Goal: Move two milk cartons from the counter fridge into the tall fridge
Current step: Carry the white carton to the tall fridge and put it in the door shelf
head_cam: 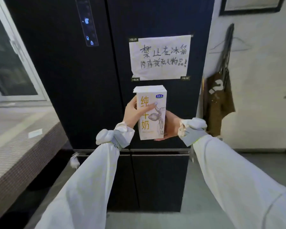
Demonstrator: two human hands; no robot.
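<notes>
A white milk carton (153, 123) with yellow lettering stands upright in the air in front of the tall dark fridge (76, 80), whose doors are closed. My left hand (133, 113) grips the carton's left side, its thumb lying across the front face. My right hand (171, 124) holds the carton's right side and lower edge from behind. The carton's top looks doubled, so a second carton may stand behind it; I cannot tell. The counter fridge is not in view.
A handwritten paper note (160, 57) is taped to the fridge's right door. A counter (15, 142) runs along the left. A brown bag (220, 100) and a wire hanger (229, 45) hang on the white wall to the right.
</notes>
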